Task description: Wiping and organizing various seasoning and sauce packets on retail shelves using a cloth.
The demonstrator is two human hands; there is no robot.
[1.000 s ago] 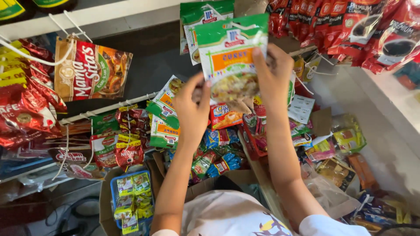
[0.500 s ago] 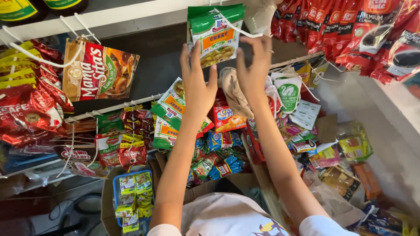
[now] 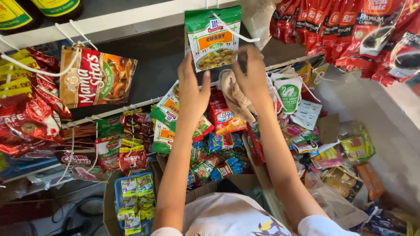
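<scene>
Below the white shelf edge (image 3: 131,17) | green curry-mix packet (image 3: 213,37) hangs | left hand (image 3: 191,89) and right hand (image 3: 253,72) touch its lower corners, fingers loosely spread

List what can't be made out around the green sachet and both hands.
Head view:
- Green sachet: its hook is cut off by the top edge.
- Left hand and right hand: palms face away, fingers' grip unclear.
- Sachets under the forearms: hidden.
- Blue basket: packets too small.
</scene>
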